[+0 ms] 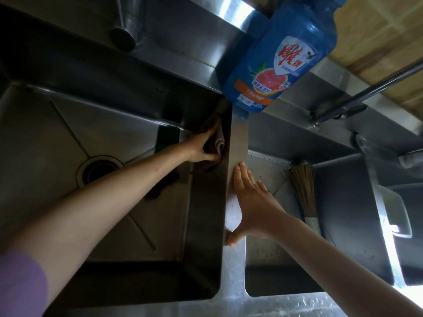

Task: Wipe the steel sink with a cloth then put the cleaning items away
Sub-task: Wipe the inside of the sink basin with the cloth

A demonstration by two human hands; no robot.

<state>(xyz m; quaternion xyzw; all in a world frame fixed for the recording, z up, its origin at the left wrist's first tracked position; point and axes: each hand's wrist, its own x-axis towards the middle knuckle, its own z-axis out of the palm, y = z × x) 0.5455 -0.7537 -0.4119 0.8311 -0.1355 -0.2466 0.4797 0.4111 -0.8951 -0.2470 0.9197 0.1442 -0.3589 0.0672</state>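
Right hand (pixel 254 202) nearest: fingers straight, palm flat on the steel divider (pixel 238 143) between the basins, holding nothing. Farther in, left hand (pixel 203 147) grips a bunched brown cloth (pixel 216 143), pressing it against the right wall of the left sink (pixel 206 213), near the far corner. Beyond, blue detergent bottle (pixel 281 53) on the back ledge.

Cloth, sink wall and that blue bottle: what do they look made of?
Cloth: soft brownish fabric, by its limp folds in the left hand. Sink: brushed steel, by its grey sheen and dull reflections. Blue bottle: apparently translucent plastic with a glossy printed label.
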